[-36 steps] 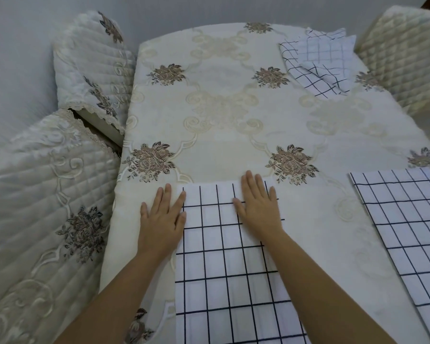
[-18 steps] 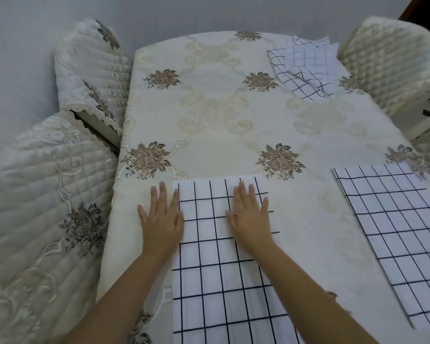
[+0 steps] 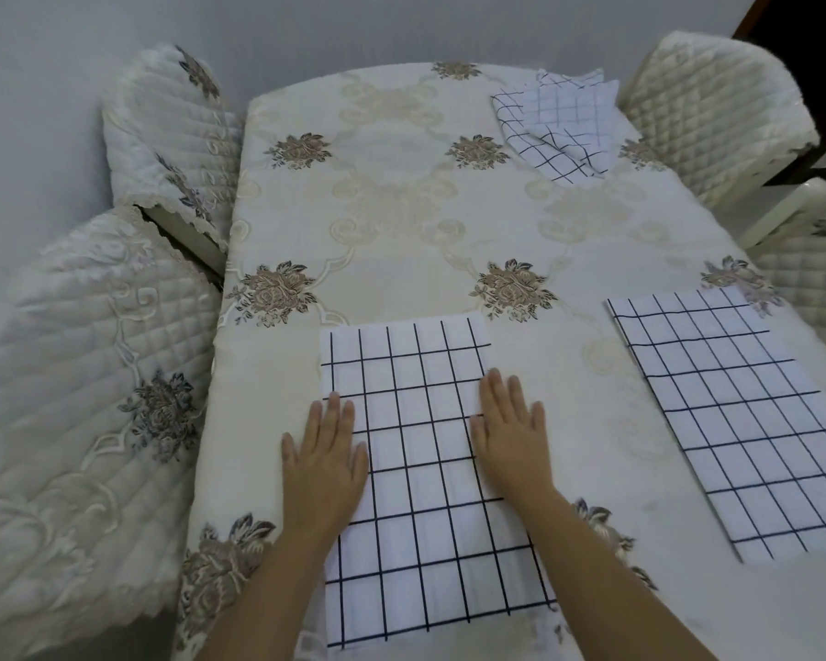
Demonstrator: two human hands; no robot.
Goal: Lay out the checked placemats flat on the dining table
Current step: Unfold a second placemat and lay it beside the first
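Surface: long dining table [image 3: 449, 240] under a cream tablecloth [image 3: 401, 279] embroidered with brown flowers.

Item 1: white rectangular cloth placemat with dark grid lines [image 3: 416, 469], at the table's near edge, lying flat.

Item 2: second placemat [image 3: 745, 422], same check, at the table's right edge, flat, untouched.

Item 3: loosely folded pile [image 3: 559, 126] of checked mats at the table's far right corner, not yet laid out.

Handling (judgement): thin, soft, light fabric that probably slides and wrinkles on the tablecloth. Take it by the corners, spread it, then smooth it with the palms.

Hands: left hand [image 3: 323, 462] released, fingers straight, palm down, half on the placemat, half on the tablecloth. The right hand [image 3: 511, 436] is likewise flat, grasping nothing, pressing the placemat.
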